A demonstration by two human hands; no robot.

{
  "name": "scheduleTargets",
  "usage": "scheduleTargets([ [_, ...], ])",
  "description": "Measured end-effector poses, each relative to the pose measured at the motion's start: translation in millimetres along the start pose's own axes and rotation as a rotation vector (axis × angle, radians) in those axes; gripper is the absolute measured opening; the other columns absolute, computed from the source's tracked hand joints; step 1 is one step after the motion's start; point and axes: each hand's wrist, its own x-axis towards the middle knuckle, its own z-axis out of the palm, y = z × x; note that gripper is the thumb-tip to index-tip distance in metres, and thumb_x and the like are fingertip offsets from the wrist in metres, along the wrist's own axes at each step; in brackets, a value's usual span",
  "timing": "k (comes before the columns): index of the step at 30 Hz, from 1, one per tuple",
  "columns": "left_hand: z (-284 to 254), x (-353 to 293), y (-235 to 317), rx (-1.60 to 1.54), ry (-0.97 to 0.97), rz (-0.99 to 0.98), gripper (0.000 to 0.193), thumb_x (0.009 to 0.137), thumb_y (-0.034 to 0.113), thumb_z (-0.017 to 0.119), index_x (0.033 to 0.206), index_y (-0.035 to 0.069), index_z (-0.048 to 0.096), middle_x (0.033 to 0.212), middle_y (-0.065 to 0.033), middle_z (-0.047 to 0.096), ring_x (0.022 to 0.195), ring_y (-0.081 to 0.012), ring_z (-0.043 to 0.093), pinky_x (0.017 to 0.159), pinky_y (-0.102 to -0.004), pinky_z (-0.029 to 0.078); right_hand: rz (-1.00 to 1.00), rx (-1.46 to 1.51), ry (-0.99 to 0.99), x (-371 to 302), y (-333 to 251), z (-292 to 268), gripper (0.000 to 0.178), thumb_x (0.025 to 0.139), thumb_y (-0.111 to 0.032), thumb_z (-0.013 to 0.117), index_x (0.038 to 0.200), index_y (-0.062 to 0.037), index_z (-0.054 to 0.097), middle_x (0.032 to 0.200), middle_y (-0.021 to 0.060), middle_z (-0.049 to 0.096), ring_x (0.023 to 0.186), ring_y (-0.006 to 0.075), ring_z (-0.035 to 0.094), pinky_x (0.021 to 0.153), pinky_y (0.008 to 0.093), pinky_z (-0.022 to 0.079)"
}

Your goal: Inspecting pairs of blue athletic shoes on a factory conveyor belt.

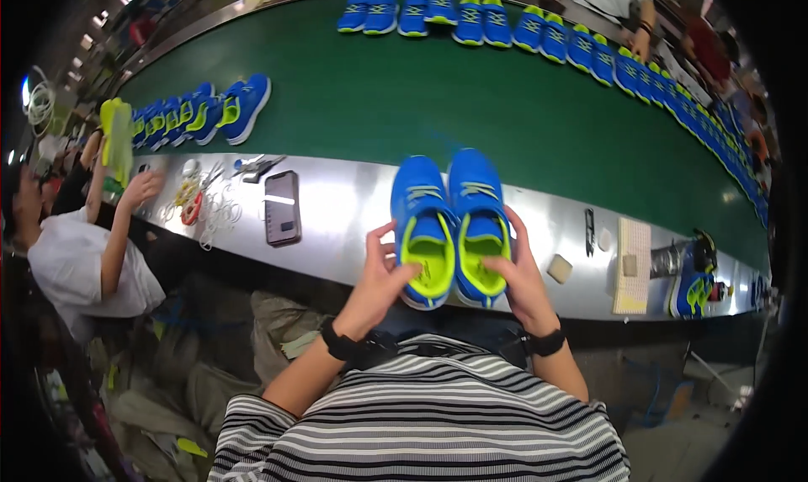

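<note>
A pair of blue sneakers with lime-green linings is held side by side in front of me, toes pointing away. My left hand grips the left sneaker, its thumb inside the heel opening and its fingers along the outer side. In the same way my right hand holds the right sneaker, thumb on the insole. Both shoes are over the near metal edge of the table, and their inner sides touch or nearly touch. Each of my wrists has a black band.
Along the green belt, a row of blue sneakers lines the far side; more sneakers stand left. On the metal ledge lie a phone, scissors, a beige block and a paper pad. A co-worker is at left.
</note>
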Motion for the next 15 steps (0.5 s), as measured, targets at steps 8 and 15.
scheduleTargets([
  [8,-25.5,-8.5,-18.2,0.663,0.149,0.76,0.08,0.059,0.002,0.072,0.132,0.01,0.041,0.122,-0.0187,0.042,0.107,-0.0332,0.051,0.095,-0.0401,0.042,-0.486,-0.443,0.049,-27.3,48.5,-47.2,0.083,0.063,0.004,0.06,0.142,-0.0039,0.036,0.137,0.02,0.041,0.128,0.0309,0.044,0.108,0.0379,0.034],
  [15,-35.8,-20.6,-1.8,0.815,0.216,1.009,0.078,0.053,0.002,0.077,0.125,0.015,0.049,0.123,-0.0223,0.043,0.107,-0.0371,0.05,0.092,-0.042,0.043,-0.855,-0.876,0.118,-43.2,35.5,-57.7,0.078,0.062,-0.001,0.074,0.134,-0.0155,0.049,0.137,0.0266,0.042,0.12,0.0408,0.051,0.097,0.0426,0.045],
])
